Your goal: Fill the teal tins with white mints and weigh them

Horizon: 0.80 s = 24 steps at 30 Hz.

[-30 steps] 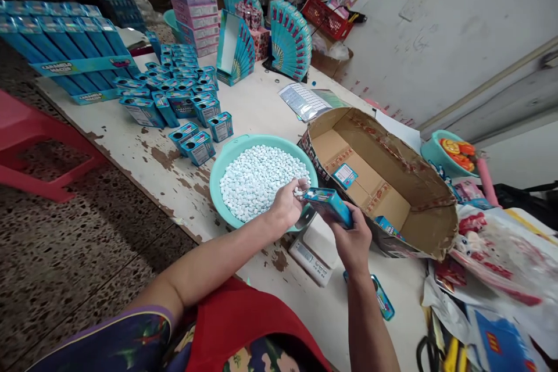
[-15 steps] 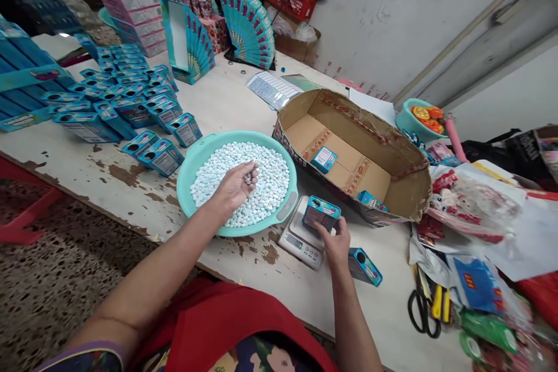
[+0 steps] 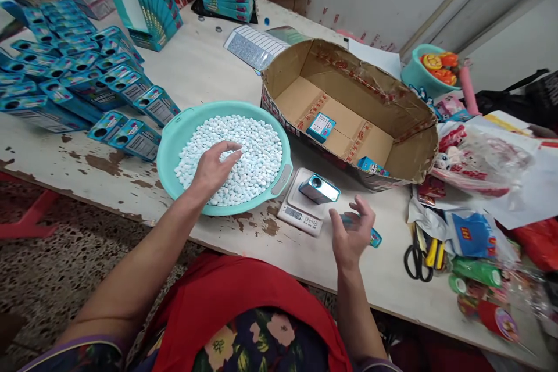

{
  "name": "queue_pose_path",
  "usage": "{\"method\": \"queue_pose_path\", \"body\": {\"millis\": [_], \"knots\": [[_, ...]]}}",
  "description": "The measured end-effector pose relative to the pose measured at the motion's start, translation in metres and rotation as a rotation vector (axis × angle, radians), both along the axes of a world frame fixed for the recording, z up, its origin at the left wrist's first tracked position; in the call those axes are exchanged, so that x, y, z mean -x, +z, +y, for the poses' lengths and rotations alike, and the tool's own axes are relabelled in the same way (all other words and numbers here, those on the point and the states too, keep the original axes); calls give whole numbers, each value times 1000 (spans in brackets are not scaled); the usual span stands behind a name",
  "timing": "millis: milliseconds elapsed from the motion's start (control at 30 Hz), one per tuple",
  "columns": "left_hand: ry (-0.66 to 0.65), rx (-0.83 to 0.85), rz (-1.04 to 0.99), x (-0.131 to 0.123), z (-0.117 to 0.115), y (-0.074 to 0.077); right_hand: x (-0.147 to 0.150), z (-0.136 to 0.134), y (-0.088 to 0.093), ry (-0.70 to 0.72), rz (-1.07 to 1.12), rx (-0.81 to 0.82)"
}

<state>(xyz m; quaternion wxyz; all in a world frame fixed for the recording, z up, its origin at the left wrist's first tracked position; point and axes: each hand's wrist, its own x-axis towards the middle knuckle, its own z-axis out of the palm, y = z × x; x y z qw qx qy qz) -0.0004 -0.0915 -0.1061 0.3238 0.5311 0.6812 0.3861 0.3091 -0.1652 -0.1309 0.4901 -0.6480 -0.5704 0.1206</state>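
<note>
My left hand (image 3: 215, 168) hovers over a turquoise basin (image 3: 164, 157) filled with small white and pale blue candies (image 3: 257, 163). Its thumb and fingers are apart, and I see nothing held in them. To the right of the basin, a blue candy box (image 3: 320, 189) with a round hole in its top rests on the white scale (image 3: 300, 203). My right hand (image 3: 354, 232) is open just right of the scale, fingers spread and off the box. Beneath and behind that hand lies another blue box (image 3: 375, 238), mostly covered by it.
A cut-down cardboard box (image 3: 279, 87) behind the scale holds two blue boxes. Many blue boxes (image 3: 135, 138) stand at left. Scissors (image 3: 417, 261), a yellow cutter (image 3: 435, 253) and bagged goods (image 3: 475, 157) lie at right.
My right hand has let go of the box on the scale and drawn back to the right. My left hand has opened and shifted left over the candies. The view has tilted.
</note>
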Motion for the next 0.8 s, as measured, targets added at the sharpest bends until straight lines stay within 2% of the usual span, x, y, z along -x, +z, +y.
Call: {"method": "queue_pose_path", "body": {"millis": [167, 400, 500, 667, 733, 800], "knots": [[-40, -10, -7, -8, 0, 1, -6, -24, 13, 48, 147, -61], [-169, -107, 39, -38, 4, 19, -37, -41, 15, -233, -20, -157], [-251, -165, 58, -54, 8, 21, -49, -46, 13, -277, -18, -163], [-358, -226, 60, -91, 12, 21, -42, -49, 9, -255, -47, -183], [-399, -266, -47, -108, 12, 20, -25, -43, 5, -171, 7, -129], [-368, -262, -237, -123, 11, 18, -6, -29, -3, -50, 110, -22]]}}
